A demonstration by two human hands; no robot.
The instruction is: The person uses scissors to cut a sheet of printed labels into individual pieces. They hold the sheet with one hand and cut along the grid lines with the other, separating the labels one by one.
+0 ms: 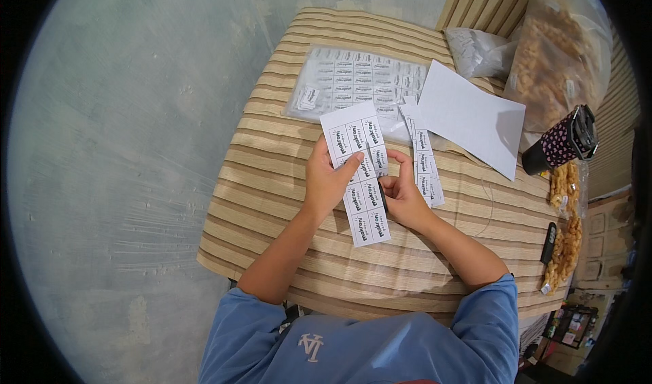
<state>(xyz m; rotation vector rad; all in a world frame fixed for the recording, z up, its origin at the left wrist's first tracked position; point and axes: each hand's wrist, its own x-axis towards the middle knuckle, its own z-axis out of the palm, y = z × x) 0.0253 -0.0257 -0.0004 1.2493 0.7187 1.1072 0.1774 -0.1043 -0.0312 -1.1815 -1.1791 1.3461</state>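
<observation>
My left hand [330,180] grips a sheet of printed paper labels [360,200], its thumb lying on top. At the sheet's right edge my right hand [402,195] is closed around scissors [382,194] with black handles; a blade shows against the paper. The sheet is partly cut, and its right column bends away near the fingers. Cut label strips [424,165] lie just right of my right hand. Behind the hands, a clear plastic bag [356,78] holds more printed labels, with a small stack of cut labels [307,99] at its left.
White paper sheets [471,116] lie at the right, beside a dark patterned tumbler [558,142]. Farther back are a bag of paper pieces [476,53] and a large bag of snacks [555,63]. Smaller snack packs [565,251] and a black object [548,244] lie near the right edge.
</observation>
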